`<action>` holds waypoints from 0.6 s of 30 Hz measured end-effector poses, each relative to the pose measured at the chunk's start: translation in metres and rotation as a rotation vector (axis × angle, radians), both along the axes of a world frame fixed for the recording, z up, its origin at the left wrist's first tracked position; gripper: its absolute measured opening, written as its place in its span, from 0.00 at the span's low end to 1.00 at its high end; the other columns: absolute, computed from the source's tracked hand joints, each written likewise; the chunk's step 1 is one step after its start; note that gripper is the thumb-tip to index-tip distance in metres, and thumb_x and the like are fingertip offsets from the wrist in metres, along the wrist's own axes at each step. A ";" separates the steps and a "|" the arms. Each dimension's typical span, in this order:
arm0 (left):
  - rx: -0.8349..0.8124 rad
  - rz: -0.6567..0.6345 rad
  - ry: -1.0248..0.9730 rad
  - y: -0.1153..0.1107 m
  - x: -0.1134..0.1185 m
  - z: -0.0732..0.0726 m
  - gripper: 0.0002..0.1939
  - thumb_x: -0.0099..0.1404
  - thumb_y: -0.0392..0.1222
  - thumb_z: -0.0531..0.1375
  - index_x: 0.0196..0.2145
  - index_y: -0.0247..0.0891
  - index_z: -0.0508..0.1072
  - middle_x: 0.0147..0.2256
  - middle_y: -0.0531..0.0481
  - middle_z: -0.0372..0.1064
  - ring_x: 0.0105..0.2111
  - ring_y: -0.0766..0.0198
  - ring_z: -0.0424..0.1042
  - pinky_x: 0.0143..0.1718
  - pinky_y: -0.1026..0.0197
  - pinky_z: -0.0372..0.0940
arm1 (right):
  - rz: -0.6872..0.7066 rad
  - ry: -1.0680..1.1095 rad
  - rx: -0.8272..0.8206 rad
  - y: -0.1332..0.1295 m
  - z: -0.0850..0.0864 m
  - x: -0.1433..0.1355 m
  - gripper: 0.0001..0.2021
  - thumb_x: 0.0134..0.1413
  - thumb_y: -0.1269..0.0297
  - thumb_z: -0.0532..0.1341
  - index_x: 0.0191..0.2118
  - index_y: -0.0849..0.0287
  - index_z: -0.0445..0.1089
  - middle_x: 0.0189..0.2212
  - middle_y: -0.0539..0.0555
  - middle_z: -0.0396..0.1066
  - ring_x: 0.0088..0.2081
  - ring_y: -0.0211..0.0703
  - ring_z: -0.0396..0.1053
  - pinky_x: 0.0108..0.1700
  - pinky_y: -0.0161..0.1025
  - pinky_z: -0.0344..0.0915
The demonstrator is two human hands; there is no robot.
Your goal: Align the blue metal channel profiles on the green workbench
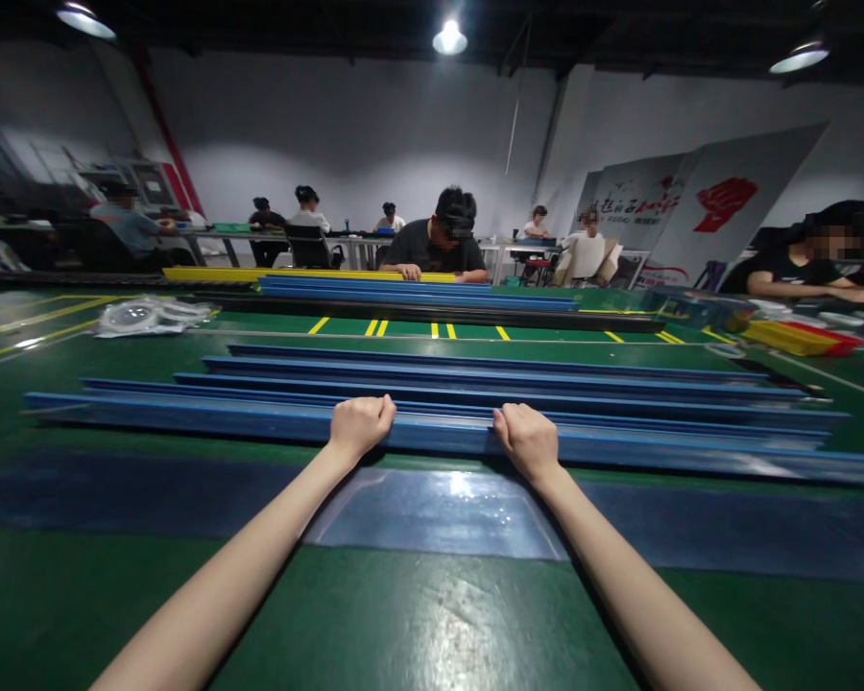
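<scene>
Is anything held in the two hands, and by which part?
The left hand and right hand appear to grip the nearest blue rail by its middle stretch, one on either side of centre.

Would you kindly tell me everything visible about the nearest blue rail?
The blue rail is long and straight, with a smooth, shiny front face, perhaps plastic. It runs crosswise over the green table, just beyond a translucent sheet, both ends in view. The left hand and right hand are closed on it.
</scene>
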State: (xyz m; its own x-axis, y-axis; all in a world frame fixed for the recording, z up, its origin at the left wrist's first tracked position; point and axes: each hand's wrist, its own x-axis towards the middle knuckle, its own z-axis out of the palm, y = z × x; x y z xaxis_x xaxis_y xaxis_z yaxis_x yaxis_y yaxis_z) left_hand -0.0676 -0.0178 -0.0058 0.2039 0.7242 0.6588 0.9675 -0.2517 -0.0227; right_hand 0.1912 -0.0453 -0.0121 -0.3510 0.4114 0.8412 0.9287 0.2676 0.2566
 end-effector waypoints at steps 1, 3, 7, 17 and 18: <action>-0.076 0.042 0.007 -0.001 0.001 0.003 0.26 0.62 0.42 0.43 0.17 0.34 0.73 0.19 0.43 0.71 0.21 0.61 0.70 0.20 0.65 0.53 | -0.001 0.000 -0.013 0.000 0.000 0.000 0.20 0.60 0.64 0.45 0.18 0.58 0.59 0.15 0.51 0.61 0.21 0.36 0.55 0.27 0.35 0.47; -0.214 0.101 0.032 -0.002 0.003 0.009 0.27 0.63 0.42 0.40 0.22 0.32 0.75 0.23 0.40 0.72 0.25 0.56 0.72 0.23 0.63 0.58 | -0.015 0.001 -0.042 -0.001 0.001 0.001 0.19 0.60 0.65 0.45 0.19 0.58 0.60 0.16 0.51 0.61 0.21 0.36 0.56 0.27 0.35 0.47; -0.371 0.134 0.082 -0.004 0.006 0.018 0.30 0.64 0.42 0.37 0.28 0.30 0.76 0.27 0.37 0.73 0.30 0.52 0.73 0.29 0.58 0.63 | -0.031 -0.003 -0.107 -0.001 0.000 0.002 0.19 0.60 0.64 0.46 0.19 0.58 0.60 0.16 0.51 0.62 0.21 0.37 0.56 0.27 0.36 0.46; -0.435 0.127 0.135 0.000 0.000 0.017 0.29 0.65 0.43 0.37 0.30 0.32 0.76 0.29 0.38 0.73 0.33 0.51 0.73 0.33 0.56 0.65 | 0.100 -0.142 -0.242 -0.007 0.010 0.007 0.16 0.58 0.68 0.47 0.22 0.59 0.63 0.19 0.51 0.63 0.25 0.37 0.57 0.30 0.35 0.48; -0.439 0.126 0.142 0.000 -0.001 0.016 0.29 0.65 0.43 0.37 0.30 0.32 0.76 0.29 0.38 0.73 0.33 0.51 0.73 0.33 0.55 0.65 | 0.121 -0.162 -0.263 -0.007 0.011 0.007 0.16 0.58 0.68 0.47 0.22 0.59 0.64 0.20 0.51 0.63 0.25 0.37 0.57 0.30 0.35 0.48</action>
